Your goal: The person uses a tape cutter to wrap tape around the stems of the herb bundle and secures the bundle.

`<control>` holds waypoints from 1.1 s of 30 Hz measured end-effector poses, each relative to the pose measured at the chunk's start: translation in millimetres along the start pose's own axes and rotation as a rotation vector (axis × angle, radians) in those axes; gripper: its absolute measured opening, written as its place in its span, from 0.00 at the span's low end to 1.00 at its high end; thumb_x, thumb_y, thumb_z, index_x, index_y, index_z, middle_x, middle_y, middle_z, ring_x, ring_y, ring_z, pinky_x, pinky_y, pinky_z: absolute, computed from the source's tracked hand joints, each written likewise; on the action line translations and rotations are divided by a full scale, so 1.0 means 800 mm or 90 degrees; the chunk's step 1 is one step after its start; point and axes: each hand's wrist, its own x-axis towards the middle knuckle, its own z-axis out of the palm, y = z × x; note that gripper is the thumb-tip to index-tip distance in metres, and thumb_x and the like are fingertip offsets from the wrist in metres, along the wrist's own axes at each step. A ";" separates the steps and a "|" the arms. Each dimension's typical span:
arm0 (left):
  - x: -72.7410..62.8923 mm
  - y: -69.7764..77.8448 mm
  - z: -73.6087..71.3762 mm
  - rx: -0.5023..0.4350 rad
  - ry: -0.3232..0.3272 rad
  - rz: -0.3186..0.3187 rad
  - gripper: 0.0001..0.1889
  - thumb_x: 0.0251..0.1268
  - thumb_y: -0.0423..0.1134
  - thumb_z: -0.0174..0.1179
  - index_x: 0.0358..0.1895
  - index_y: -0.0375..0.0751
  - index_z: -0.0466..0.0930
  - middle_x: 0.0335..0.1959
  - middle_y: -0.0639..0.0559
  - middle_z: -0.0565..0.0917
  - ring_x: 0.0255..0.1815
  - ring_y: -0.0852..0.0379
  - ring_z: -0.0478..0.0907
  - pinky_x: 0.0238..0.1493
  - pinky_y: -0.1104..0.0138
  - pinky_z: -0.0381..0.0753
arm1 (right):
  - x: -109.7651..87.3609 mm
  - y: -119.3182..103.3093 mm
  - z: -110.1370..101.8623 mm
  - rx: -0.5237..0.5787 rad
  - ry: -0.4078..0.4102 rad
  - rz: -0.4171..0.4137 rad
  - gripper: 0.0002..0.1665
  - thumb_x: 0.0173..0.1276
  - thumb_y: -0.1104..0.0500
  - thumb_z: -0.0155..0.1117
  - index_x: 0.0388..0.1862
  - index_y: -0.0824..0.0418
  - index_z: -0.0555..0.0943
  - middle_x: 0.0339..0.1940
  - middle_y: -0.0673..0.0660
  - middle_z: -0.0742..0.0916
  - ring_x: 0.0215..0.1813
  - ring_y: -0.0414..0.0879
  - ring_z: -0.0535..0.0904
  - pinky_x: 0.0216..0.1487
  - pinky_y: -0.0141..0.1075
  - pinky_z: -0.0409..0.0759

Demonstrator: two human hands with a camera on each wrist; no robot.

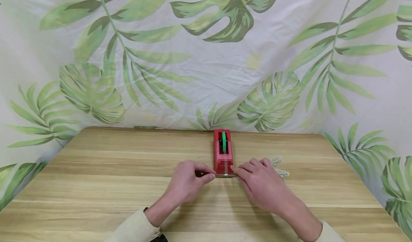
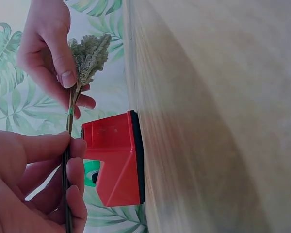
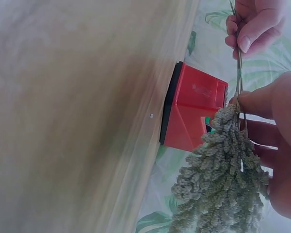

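A bunch of dried flowers (image 3: 218,174) with pale grey-green heads lies sideways across the front of a red tape dispenser (image 1: 228,157). My left hand (image 1: 186,179) pinches its thin dark stems (image 2: 65,189) between thumb and fingers, left of the dispenser. On the other side my right hand (image 1: 265,188) holds the stems just below the flower heads, which stick out beyond its knuckles. Between the two hands, a small band of green tape (image 2: 70,111) shows on the stems, close to the dispenser's toothed cutting edge (image 3: 226,95).
A green tape roll (image 1: 224,141) sits in the dispenser, which stands on the wooden table (image 1: 112,177) in front of me. Behind the table's far edge hangs a white cloth (image 1: 212,77) printed with green leaves.
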 end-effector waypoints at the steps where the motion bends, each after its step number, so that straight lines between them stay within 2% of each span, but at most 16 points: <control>1: 0.000 0.000 0.000 -0.001 0.004 0.000 0.03 0.68 0.38 0.73 0.36 0.50 0.95 0.38 0.56 0.94 0.38 0.63 0.84 0.35 0.69 0.81 | 0.000 0.000 0.001 -0.002 0.001 -0.001 0.17 0.75 0.52 0.70 0.60 0.50 0.89 0.49 0.46 0.92 0.51 0.44 0.83 0.49 0.42 0.74; 6: 0.000 0.002 0.002 -0.006 0.016 0.004 0.02 0.67 0.39 0.74 0.35 0.48 0.95 0.36 0.56 0.93 0.33 0.63 0.81 0.30 0.71 0.78 | -0.001 -0.001 0.002 -0.001 -0.020 0.006 0.18 0.75 0.51 0.70 0.62 0.50 0.88 0.47 0.45 0.93 0.48 0.43 0.80 0.47 0.40 0.70; 10: 0.000 0.004 0.004 -0.009 0.012 0.003 0.02 0.67 0.38 0.74 0.35 0.48 0.95 0.35 0.57 0.93 0.31 0.62 0.81 0.29 0.71 0.77 | -0.001 -0.001 0.002 -0.012 -0.020 0.017 0.17 0.71 0.51 0.74 0.58 0.48 0.90 0.43 0.44 0.93 0.46 0.43 0.79 0.46 0.39 0.69; 15: -0.001 0.005 0.003 -0.006 -0.008 -0.003 0.04 0.71 0.39 0.70 0.38 0.49 0.94 0.32 0.58 0.91 0.30 0.62 0.81 0.29 0.71 0.76 | 0.000 0.000 0.002 -0.036 0.024 0.019 0.12 0.67 0.51 0.78 0.49 0.46 0.93 0.37 0.43 0.94 0.42 0.42 0.78 0.44 0.38 0.68; 21: 0.001 0.006 0.001 0.041 -0.060 0.030 0.12 0.82 0.43 0.58 0.46 0.45 0.91 0.26 0.56 0.90 0.18 0.64 0.70 0.22 0.70 0.66 | 0.002 0.002 0.003 -0.051 0.073 0.017 0.09 0.64 0.51 0.80 0.43 0.45 0.94 0.35 0.42 0.94 0.41 0.42 0.79 0.43 0.38 0.69; 24: 0.004 0.007 -0.001 0.068 -0.095 0.045 0.15 0.85 0.44 0.54 0.40 0.43 0.88 0.23 0.58 0.88 0.15 0.63 0.66 0.21 0.70 0.64 | 0.003 0.003 0.003 -0.058 0.090 0.010 0.09 0.63 0.51 0.81 0.43 0.45 0.94 0.34 0.42 0.94 0.41 0.41 0.80 0.42 0.38 0.70; 27: 0.007 0.008 -0.001 0.064 -0.125 0.040 0.18 0.85 0.45 0.53 0.35 0.43 0.87 0.21 0.57 0.87 0.15 0.63 0.65 0.20 0.70 0.62 | 0.004 0.003 0.004 -0.056 0.114 0.005 0.09 0.62 0.52 0.82 0.42 0.45 0.95 0.34 0.41 0.94 0.40 0.41 0.82 0.42 0.38 0.70; 33: 0.010 0.009 0.003 0.051 -0.136 0.016 0.21 0.85 0.46 0.54 0.30 0.45 0.87 0.20 0.53 0.86 0.15 0.64 0.65 0.21 0.71 0.62 | 0.004 0.002 0.005 -0.041 0.148 0.009 0.09 0.59 0.54 0.84 0.40 0.46 0.95 0.33 0.42 0.94 0.37 0.41 0.84 0.41 0.38 0.68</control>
